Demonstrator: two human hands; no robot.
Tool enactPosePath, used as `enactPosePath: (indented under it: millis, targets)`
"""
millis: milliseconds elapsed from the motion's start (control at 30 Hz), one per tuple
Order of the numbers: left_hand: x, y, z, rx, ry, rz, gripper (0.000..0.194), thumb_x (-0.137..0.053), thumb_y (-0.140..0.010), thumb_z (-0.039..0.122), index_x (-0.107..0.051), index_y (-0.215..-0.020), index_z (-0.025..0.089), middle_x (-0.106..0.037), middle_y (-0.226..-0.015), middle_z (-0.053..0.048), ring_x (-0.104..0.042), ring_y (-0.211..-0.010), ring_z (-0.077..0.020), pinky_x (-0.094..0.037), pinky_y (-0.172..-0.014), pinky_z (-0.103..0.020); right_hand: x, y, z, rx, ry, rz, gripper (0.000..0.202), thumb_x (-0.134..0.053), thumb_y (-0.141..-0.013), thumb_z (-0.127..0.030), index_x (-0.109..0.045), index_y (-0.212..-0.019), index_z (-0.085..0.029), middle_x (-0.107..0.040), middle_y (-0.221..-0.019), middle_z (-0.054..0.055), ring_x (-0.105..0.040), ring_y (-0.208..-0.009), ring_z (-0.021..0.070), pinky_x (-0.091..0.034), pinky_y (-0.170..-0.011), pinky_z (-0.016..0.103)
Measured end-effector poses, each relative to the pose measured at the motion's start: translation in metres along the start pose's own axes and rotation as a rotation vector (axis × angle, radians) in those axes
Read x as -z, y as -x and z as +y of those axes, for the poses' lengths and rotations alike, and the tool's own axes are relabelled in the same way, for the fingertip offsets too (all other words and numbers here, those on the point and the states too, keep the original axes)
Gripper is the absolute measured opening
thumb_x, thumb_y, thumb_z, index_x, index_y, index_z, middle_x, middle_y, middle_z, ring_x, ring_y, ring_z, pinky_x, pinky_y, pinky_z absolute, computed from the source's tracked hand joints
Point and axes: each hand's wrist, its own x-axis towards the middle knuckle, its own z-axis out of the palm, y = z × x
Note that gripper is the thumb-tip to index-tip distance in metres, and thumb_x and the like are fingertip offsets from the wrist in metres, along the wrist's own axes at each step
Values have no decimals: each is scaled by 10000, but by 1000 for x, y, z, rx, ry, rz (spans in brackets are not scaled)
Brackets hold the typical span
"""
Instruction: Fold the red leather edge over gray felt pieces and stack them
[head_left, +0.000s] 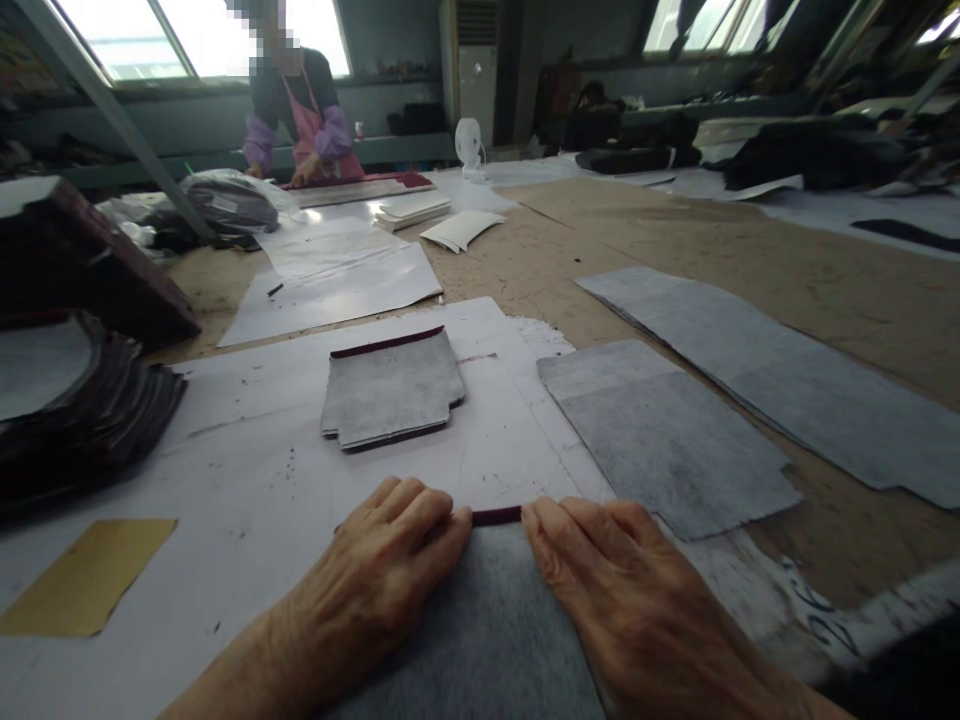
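Observation:
A grey fabric panel (495,610) lies on the white board right in front of me, with a narrow dark maroon strip folded along its far edge. My left hand (397,560) has its curled fingers on the left part of that edge. On the right part, my right hand (600,560) pinches the same edge, thumb and fingers pressed together. Between the two hands a short length of the maroon strip shows. Just beyond is a small stack of grey panels (394,390), notched at the near corners, the top one with a maroon far edge.
To the right lie a grey panel (660,430) and longer grey pieces (772,370). Piles of dark-edged pieces (82,400) stand at left, near a tan card (90,577). White sheets (337,285) lie farther back. Across the table a person (307,120) works near a white fan (469,145).

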Motion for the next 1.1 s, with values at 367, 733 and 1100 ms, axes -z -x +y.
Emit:
enactPosePath:
  millis: [367,733,1100]
  targets:
    - [-1,-4,2,-7,-28,10,290,-324,-876,65,-564,-1033,104,-521,-805,-72,-439,-702,-172,-416,-626,-340,8,9,30,-437,-302,185,196,-485,-833,-197,-680,-829,-205,-609,-876,44,-606,-789,147,-521,-669,249]
    - [-1,-5,2,-3,-51,-20,254,-349,-882,102,-561,-1021,110,-525,-783,-64,-442,-700,-178,-416,-625,-347,-4,-28,-13,-82,-273,87,328,-352,-796,3,-648,-905,-85,-610,-797,92,-537,-776,196,-527,-683,340]
    - [22,23,-21,11,115,-17,354,-358,-840,9,-512,-1134,133,-544,-855,-69,-466,-746,-152,-457,-646,-311,-8,-25,-11,89,-111,25,406,-250,-861,-28,-566,-1116,-42,-606,-832,102,-535,-800,213,-525,-672,359]
